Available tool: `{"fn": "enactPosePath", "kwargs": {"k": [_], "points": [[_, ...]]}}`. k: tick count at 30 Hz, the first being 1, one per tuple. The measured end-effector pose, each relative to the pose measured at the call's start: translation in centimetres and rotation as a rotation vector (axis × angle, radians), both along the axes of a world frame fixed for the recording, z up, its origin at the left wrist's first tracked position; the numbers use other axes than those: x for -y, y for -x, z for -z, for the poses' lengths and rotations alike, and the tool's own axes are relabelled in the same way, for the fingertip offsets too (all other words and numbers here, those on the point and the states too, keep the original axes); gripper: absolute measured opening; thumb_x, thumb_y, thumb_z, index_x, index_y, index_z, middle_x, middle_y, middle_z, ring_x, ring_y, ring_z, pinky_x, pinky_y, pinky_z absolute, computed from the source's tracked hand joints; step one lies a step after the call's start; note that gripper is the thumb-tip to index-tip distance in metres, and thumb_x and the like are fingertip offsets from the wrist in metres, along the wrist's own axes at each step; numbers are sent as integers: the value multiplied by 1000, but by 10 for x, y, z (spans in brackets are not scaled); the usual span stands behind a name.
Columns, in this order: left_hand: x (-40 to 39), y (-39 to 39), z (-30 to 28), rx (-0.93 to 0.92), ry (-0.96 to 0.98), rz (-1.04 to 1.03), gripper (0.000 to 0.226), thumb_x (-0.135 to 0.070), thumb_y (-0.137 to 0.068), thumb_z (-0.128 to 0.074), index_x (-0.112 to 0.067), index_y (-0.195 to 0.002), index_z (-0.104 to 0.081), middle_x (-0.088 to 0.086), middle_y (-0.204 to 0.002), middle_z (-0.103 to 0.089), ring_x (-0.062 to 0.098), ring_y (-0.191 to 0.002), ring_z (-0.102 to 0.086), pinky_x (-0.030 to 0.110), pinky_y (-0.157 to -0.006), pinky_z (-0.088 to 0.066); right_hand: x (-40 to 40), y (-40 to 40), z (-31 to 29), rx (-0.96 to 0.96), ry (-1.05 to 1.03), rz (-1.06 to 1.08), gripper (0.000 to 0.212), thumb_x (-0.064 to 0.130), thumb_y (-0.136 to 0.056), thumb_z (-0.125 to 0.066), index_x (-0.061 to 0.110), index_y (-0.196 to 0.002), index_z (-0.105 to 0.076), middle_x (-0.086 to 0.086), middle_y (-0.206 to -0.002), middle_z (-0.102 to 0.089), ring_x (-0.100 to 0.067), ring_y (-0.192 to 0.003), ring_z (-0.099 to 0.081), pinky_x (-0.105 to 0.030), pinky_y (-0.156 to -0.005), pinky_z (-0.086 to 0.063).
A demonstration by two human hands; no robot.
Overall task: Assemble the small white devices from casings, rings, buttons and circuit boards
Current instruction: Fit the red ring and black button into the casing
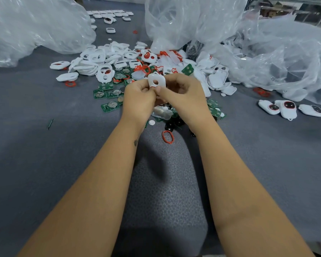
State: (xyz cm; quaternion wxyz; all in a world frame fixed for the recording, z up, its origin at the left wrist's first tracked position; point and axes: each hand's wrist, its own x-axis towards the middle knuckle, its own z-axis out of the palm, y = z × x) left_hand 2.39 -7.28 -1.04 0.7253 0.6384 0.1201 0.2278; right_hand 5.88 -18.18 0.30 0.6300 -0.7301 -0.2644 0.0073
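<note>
A: Where is the workpiece?

B: The white plastic casing with a round hole (156,82) is raised above the parts pile on the grey mat (44,145); left hand (139,97) and right hand (182,93) both pinch its lower edge.

A: Why there?

B: Probably to seat a red ring; red shows at the pinch; loose red oval rubber ring (167,137) and green circuit boards (110,106) lie within reach.

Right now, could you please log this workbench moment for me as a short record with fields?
held part: white casing, raised above the pile
left hand: pinches the casing's lower edge
right hand: grips the casing from the right
loose ring: red ring on the grey mat, below the hands
boards: green circuit boards left of the hands
finished units: three white devices at far right
bags: clear plastic bags behind the pile
</note>
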Motion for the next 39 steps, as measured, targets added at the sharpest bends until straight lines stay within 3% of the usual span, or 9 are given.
{"fn": "enactPosePath", "kwargs": {"k": [3, 8, 13, 21, 24, 27, 32, 37, 39], "points": [[1, 0, 0, -12, -7, -25, 27, 10, -91, -48, 6, -109, -67, 20, -99, -72, 29, -93, -71, 34, -80, -59, -1, 0, 2, 31, 5, 36, 8, 5, -84, -71, 8, -92, -72, -10, -90, -73, -30, -87, -69, -50, -83, -56], [-1, -1, 0, -18, 59, 17, 14, 2, -94, -55, -3, -98, -68, 8, -86, -73, 13, -76, -72, 19, -69, -56, 2, -4, 1, -66, -51, 99, 4, 5, -89, -64, 9, -89, -65, -20, -88, -70, -22, -79, -66, -44, -81, -56], [-4, 2, -1, -13, 116, 101, 14, 0, -92, -60, -9, -85, -69, -1, -71, -73, 9, -71, -69, 20, -71, -56, 3, -7, 1, -154, -107, 109, 11, 8, -92, -61, -1, -97, -65, -25, -94, -67, -21, -80, -61, -43, -79, -55], [-6, 4, -3, -24, 197, 141, 13, -4, -93, -60, -13, -90, -69, 1, -74, -74, 10, -70, -67, 26, -76, -59, 7, -5, -3, -173, -168, 48, 6, 3, -92, -60, 4, -94, -66, -16, -88, -66, -22, -79, -61, -39, -78, -55], [-8, 3, -4, -14, 243, 126, 15, -3, -92, -62, -9, -104, -67, 3, -83, -74, 12, -73, -69, 28, -78, -58, 7, -3, -4, -156, -151, 47, 6, 2, -91, -61, 5, -93, -65, -12, -82, -65, -13, -69, -57, -23, -62, -49], [-10, 4, -4, 14, 297, 129, 23, -2, -88, -66, -10, -111, -63, 3, -87, -74, 13, -76, -70, 24, -73, -56, 7, -3, -5, -168, -162, 42, 9, 1, -92, -60, 3, -99, -65, -9, -84, -65, -10, -67, -55, -18, -58, -44], [-10, 5, -4, 26, 275, 186, 28, -2, -87, -67, -13, -113, -64, 1, -87, -74, 12, -81, -70, 24, -77, -56, 8, -2, -6, -230, -275, 56, 14, 0, -92, -59, -3, -105, -64, -6, -80, -67, -5, -65, -62, -15, -59, -46], [-3, 4, 0, 71, 45, 25, 27, 2, -87, -67, -8, -111, -66, 8, -108, -67, 23, -103, -69, 27, -81, -57, 10, -6, -5, -149, -210, 238, 5, 4, -89, -64, 8, -92, -66, -13, -84, -69, -17, -75, -63, -31, -76, -54], [-1, 4, 1, 56, 68, 79, 25, -1, -91, -63, -4, -116, -65, 13, -107, -69, 21, -99, -70, 27, -84, -57, 10, -5, -6, -113, -200, 235, 7, 3, -88, -66, 10, -89, -66, -10, -81, -70, -14, -74, -65, -27, -74, -55]]}}
